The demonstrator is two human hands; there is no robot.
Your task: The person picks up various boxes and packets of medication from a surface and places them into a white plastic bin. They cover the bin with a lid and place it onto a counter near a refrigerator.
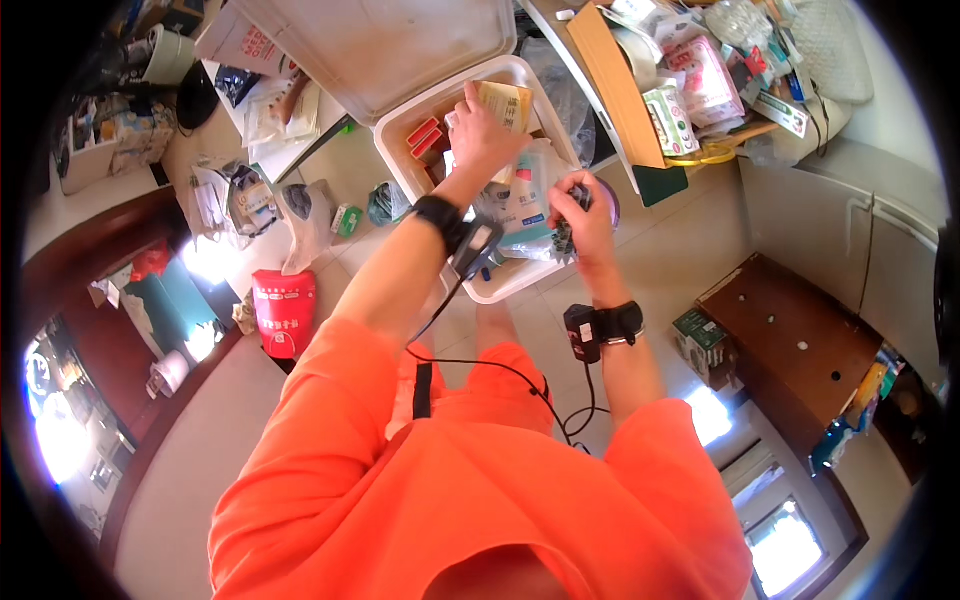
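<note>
A white plastic storage bin (388,142) stands before me, its translucent lid (390,45) tilted up behind it. Inside, my left hand (484,136) reaches over the contents, fingers against a yellow carton (517,106) that bears writing. Whether it grips the carton is hidden by the back of the hand. Two red boxes (425,138) lie to its left. My right hand (589,214) pinches a dark patterned item (564,238) over the bin's right rim; its kind is unclear. Between the hands lies a clear plastic bag (529,199) with printed packaging.
A cluttered shelf (622,90) stands at the upper right, a white table (326,124) at the left. On the floor are a green box (346,220), a dark bag (386,204) and a red bag (285,311). A cable (487,363) runs between my wrist devices.
</note>
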